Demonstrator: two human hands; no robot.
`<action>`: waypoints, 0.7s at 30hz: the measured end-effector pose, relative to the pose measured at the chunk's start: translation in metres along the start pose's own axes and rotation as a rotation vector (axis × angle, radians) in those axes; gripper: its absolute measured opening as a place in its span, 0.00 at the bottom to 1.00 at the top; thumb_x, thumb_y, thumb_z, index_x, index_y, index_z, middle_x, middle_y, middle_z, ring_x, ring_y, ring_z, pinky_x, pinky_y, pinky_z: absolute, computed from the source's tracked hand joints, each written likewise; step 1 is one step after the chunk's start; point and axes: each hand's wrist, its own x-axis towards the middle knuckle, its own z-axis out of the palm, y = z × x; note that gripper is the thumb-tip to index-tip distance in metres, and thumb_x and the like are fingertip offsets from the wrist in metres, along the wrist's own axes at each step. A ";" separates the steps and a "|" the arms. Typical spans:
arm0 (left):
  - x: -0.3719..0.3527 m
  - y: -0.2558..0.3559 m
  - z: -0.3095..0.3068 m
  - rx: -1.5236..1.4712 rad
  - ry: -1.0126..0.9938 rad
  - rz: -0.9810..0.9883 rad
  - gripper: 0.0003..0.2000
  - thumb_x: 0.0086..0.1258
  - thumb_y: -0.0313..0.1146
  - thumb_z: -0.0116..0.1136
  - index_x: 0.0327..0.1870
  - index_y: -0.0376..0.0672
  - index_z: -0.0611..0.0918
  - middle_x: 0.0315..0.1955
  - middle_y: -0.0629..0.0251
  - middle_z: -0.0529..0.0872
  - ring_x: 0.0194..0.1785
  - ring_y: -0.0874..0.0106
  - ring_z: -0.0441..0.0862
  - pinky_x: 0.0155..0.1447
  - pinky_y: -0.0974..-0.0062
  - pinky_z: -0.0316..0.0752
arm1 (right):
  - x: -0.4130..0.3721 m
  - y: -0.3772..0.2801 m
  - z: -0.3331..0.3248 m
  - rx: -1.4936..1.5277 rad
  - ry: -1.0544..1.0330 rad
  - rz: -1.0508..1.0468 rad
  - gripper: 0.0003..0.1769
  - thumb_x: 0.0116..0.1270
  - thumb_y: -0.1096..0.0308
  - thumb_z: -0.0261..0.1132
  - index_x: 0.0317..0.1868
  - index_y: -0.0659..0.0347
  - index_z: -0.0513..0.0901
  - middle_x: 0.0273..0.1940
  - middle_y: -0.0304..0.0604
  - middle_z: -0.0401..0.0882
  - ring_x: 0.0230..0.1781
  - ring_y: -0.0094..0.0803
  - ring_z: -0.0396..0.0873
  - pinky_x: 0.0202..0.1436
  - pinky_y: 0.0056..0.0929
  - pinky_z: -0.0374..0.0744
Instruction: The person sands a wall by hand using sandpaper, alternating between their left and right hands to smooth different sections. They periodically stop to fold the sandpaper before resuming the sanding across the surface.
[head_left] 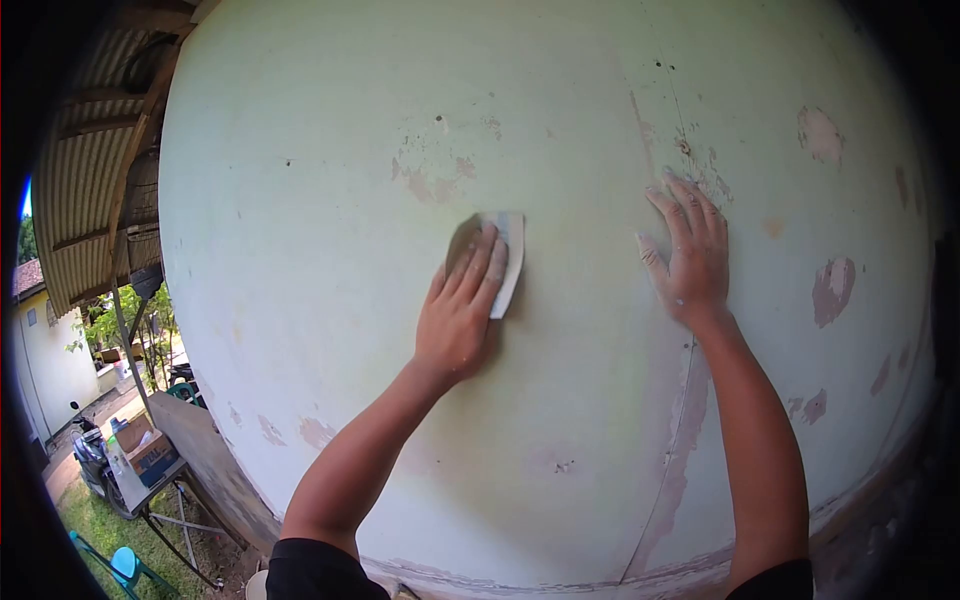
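Note:
My left hand [458, 315] presses a folded sheet of sandpaper [513, 262] flat against the pale green wall [570, 410], near its middle. The fingers lie over the sheet, and its pale edge sticks out to their right. Further right, my right hand [692, 255] rests on the wall with its fingers spread and nothing in it. Whitish dust marks its fingertips. It lies beside a panel seam [683, 400] with worn paint along it. Above the sandpaper is a patch of flaked paint [432, 183].
More bare patches [833, 290] dot the wall at the right. At the left, a corrugated roof [95, 150] overhangs. Below it are a table [150, 488] with a cardboard box [143, 440], a motorbike [92, 455] and a blue-green chair [125, 563] on grass.

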 end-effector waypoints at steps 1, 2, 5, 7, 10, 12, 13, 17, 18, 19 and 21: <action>-0.016 0.011 0.006 -0.038 -0.083 0.102 0.38 0.74 0.24 0.51 0.88 0.47 0.63 0.90 0.63 0.58 0.90 0.61 0.59 0.88 0.52 0.57 | 0.001 0.000 0.000 -0.002 -0.001 0.000 0.30 0.77 0.54 0.69 0.77 0.44 0.76 0.83 0.37 0.67 0.84 0.44 0.63 0.87 0.52 0.62; -0.013 0.006 -0.002 -0.035 -0.079 0.099 0.38 0.74 0.24 0.51 0.88 0.47 0.63 0.90 0.63 0.58 0.90 0.61 0.59 0.88 0.52 0.57 | 0.001 0.000 0.000 -0.001 0.002 -0.004 0.30 0.77 0.54 0.69 0.77 0.44 0.76 0.83 0.37 0.67 0.84 0.44 0.63 0.87 0.52 0.62; 0.018 -0.038 -0.026 0.037 -0.116 0.196 0.40 0.69 0.24 0.53 0.87 0.53 0.65 0.89 0.70 0.61 0.89 0.63 0.60 0.86 0.52 0.62 | 0.002 0.001 0.000 -0.010 -0.012 -0.007 0.31 0.77 0.54 0.69 0.77 0.45 0.76 0.83 0.37 0.67 0.84 0.44 0.63 0.87 0.52 0.62; 0.047 -0.069 -0.029 0.026 0.126 -0.075 0.37 0.74 0.20 0.48 0.87 0.49 0.64 0.88 0.65 0.61 0.90 0.59 0.58 0.86 0.51 0.60 | 0.001 0.002 0.001 -0.005 -0.008 -0.001 0.31 0.76 0.55 0.70 0.77 0.45 0.77 0.83 0.38 0.67 0.84 0.44 0.63 0.87 0.51 0.62; 0.050 -0.073 -0.013 0.058 0.204 -0.188 0.35 0.77 0.20 0.47 0.87 0.45 0.63 0.89 0.60 0.58 0.91 0.56 0.55 0.86 0.47 0.59 | 0.001 0.001 0.001 0.019 0.010 0.001 0.31 0.76 0.55 0.70 0.76 0.45 0.77 0.83 0.38 0.67 0.84 0.45 0.63 0.86 0.51 0.62; 0.029 -0.031 -0.010 0.028 0.071 -0.135 0.35 0.77 0.23 0.49 0.87 0.42 0.62 0.90 0.58 0.55 0.92 0.55 0.52 0.87 0.44 0.55 | 0.001 0.000 0.000 0.018 0.007 0.002 0.30 0.76 0.55 0.70 0.76 0.46 0.77 0.83 0.38 0.67 0.84 0.45 0.63 0.86 0.51 0.62; 0.010 -0.003 -0.011 0.002 -0.090 -0.004 0.34 0.79 0.27 0.50 0.87 0.41 0.63 0.89 0.55 0.58 0.91 0.54 0.54 0.87 0.45 0.54 | 0.001 0.000 0.000 0.012 0.005 0.003 0.30 0.76 0.55 0.70 0.76 0.46 0.77 0.83 0.38 0.67 0.84 0.45 0.63 0.86 0.51 0.63; 0.002 -0.001 -0.011 -0.080 -0.176 0.290 0.36 0.69 0.23 0.52 0.83 0.43 0.71 0.86 0.58 0.67 0.87 0.56 0.65 0.86 0.55 0.62 | 0.002 0.001 0.000 0.004 0.007 -0.010 0.30 0.76 0.55 0.70 0.76 0.47 0.77 0.83 0.38 0.67 0.83 0.45 0.63 0.86 0.51 0.63; 0.015 -0.017 -0.012 -0.023 -0.054 0.256 0.38 0.66 0.24 0.54 0.83 0.42 0.71 0.86 0.58 0.66 0.86 0.56 0.66 0.86 0.56 0.63 | 0.002 0.001 0.001 0.009 0.006 -0.014 0.30 0.76 0.55 0.70 0.76 0.47 0.77 0.83 0.39 0.67 0.83 0.45 0.63 0.86 0.51 0.63; 0.032 -0.033 -0.022 -0.024 0.008 0.127 0.35 0.71 0.24 0.53 0.84 0.40 0.70 0.86 0.56 0.66 0.87 0.54 0.64 0.86 0.56 0.62 | 0.000 0.002 0.000 0.012 0.003 -0.011 0.30 0.76 0.55 0.70 0.76 0.47 0.77 0.83 0.39 0.68 0.83 0.45 0.64 0.86 0.51 0.63; 0.059 -0.074 -0.021 0.028 0.283 -0.144 0.35 0.74 0.18 0.49 0.85 0.38 0.66 0.87 0.54 0.63 0.88 0.53 0.61 0.87 0.55 0.61 | 0.001 0.001 -0.001 -0.004 0.000 -0.003 0.30 0.76 0.55 0.70 0.76 0.47 0.77 0.83 0.39 0.68 0.83 0.45 0.64 0.86 0.51 0.63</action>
